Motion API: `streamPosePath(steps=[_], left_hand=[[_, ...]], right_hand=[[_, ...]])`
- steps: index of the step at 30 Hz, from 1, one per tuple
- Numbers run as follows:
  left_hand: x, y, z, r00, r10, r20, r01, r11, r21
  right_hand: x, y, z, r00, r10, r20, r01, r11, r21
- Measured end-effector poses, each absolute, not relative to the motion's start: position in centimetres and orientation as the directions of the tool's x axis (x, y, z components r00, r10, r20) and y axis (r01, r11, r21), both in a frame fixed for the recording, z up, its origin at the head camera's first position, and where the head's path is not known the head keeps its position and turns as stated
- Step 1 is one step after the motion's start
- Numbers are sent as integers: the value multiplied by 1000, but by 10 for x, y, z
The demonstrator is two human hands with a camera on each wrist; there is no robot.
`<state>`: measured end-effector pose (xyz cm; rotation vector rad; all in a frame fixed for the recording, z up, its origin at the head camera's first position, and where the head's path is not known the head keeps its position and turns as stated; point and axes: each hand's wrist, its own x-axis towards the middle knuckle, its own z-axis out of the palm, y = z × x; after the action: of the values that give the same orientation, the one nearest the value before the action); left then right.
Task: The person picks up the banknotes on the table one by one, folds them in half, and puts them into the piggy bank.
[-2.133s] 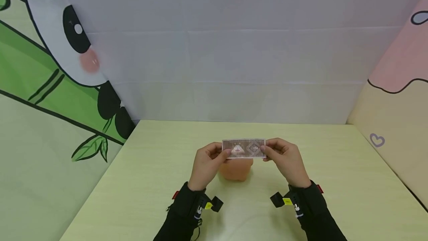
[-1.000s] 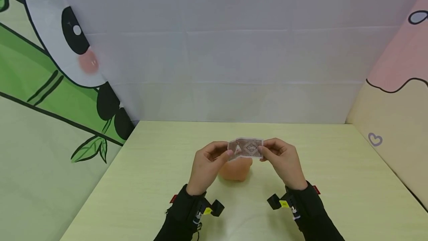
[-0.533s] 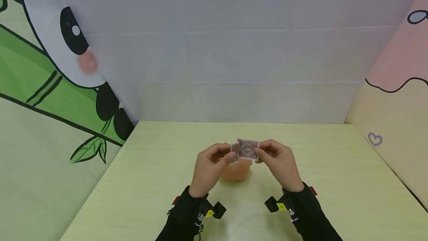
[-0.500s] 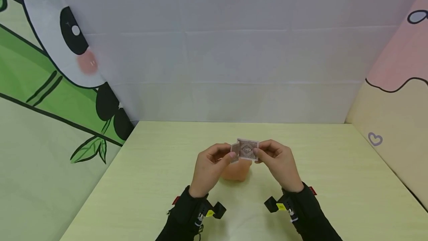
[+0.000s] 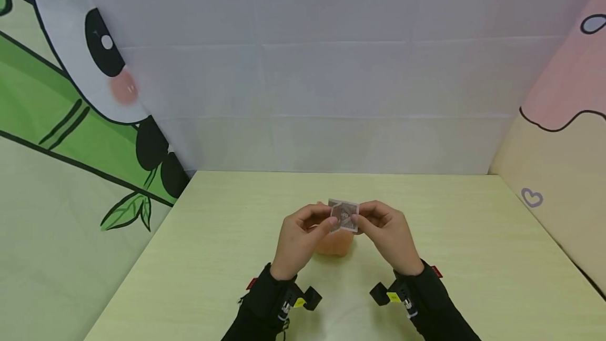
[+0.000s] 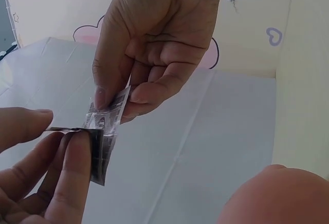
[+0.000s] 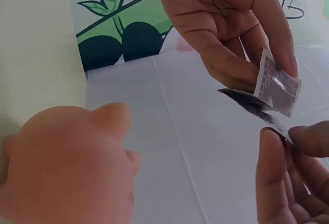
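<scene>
A small brownish banknote [image 5: 344, 216] with a pale border is held up in front of me, above a table, bent so one part laps over the other. My left hand [image 5: 297, 240] pinches its left end between thumb and fingers. My right hand [image 5: 388, 237] pinches the right end the same way. Seen from the left wrist, the banknote [image 6: 97, 154] is folded at an angle between both hands; the right wrist view shows its two parts [image 7: 277, 88] standing apart. Behind and below sits a rounded orange-pink pig-shaped figure [image 5: 333, 246], partly hidden by the hands and the note.
The pale wooden table [image 5: 227, 236] reaches back to a light grey cloth wall [image 5: 331, 93]. A cartoon-printed panel [image 5: 71, 93] stands on the left, a pink and cream one [image 5: 563, 162] on the right. Small black cameras [image 5: 312, 298] are strapped on both wrists.
The hands have come closer together, the right one moving left. The banknote has gone from flat and fully spread to bent over itself. The pig-shaped figure stays in place.
</scene>
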<state>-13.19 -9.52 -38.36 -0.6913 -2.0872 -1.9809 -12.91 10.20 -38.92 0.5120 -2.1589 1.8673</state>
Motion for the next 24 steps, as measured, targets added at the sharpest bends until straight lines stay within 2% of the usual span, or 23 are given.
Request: streamPosePath(steps=[8, 24], left_hand=[[-130, -93, -385, -868, 215, 447, 458, 4, 889], [-127, -88, -388, -817, 207, 539, 563, 79, 823]], right_hand=[[-128, 99, -391, -897, -107, 429, -440, 131, -888], [-126, 95, -394, -880, -116, 461, -472, 103, -876]])
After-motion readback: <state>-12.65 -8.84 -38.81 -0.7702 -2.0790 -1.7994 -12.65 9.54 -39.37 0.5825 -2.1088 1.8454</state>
